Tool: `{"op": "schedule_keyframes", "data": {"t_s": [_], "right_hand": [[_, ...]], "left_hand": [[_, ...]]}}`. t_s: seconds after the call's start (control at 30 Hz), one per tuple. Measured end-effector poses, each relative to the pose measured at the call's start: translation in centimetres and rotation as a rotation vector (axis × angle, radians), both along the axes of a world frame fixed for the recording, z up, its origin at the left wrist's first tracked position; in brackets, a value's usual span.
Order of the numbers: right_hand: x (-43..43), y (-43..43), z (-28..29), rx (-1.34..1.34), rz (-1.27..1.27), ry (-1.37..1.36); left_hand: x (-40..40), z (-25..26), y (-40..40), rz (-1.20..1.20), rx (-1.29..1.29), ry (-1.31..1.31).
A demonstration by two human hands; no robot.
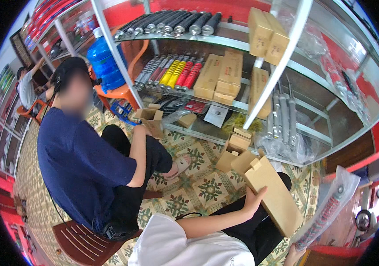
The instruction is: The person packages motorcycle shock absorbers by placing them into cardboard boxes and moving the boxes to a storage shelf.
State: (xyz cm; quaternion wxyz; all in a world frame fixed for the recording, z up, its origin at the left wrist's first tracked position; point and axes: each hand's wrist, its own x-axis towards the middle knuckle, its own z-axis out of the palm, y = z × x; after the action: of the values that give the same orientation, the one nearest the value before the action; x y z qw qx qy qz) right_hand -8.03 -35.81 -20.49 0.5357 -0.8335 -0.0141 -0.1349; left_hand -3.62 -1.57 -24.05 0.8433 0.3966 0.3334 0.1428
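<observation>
My left hand (254,202) grips a long brown cardboard box (277,202), tilted over my lap with its top flaps folded out. Low at the right, my right hand (295,255) holds the lower end of a coil-spring shock absorber (325,211) in a clear plastic sleeve. The shock absorber stands at a slant beside the box, apart from it, and its spring looks dark red through the plastic. Just beyond the held box, another opened cardboard box (231,156) stands on the tiled floor.
A person in a navy shirt (86,153) sits at my left, a hand near an opened box (151,119). Ahead, a glass shelf rack (183,35) carries black shock absorbers (176,23), coloured ones (176,73) and closed boxes (221,78). Grey tubes (282,116) lean at its right.
</observation>
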Motion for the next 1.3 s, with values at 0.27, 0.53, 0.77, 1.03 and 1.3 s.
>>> {"op": "schedule_keyframes", "data": {"t_s": [0.27,0.53,0.77,1.03,1.3], "right_hand": [[-1.9,6.3,3.7,-0.094,0.060,0.191],[-3.2,6.7,1.6,-0.224,0.489,0.439],[-4.8,13.7,5.2,-0.001,0.422,0.660],[-4.1,17.1,7.1,0.194,0.566,0.701],[-2.9,14.6,6.9,0.912,0.656,0.775]], "left_hand": [[-0.6,0.3,2.4,-0.557,-0.038,-0.011],[-1.9,-0.3,6.1,-0.179,0.330,-0.046],[-5.3,10.9,3.1,-0.291,0.197,-0.942],[-2.4,11.9,3.3,-0.262,0.080,-0.606],[-1.3,14.4,7.8,-0.027,-0.413,-0.449]]}}
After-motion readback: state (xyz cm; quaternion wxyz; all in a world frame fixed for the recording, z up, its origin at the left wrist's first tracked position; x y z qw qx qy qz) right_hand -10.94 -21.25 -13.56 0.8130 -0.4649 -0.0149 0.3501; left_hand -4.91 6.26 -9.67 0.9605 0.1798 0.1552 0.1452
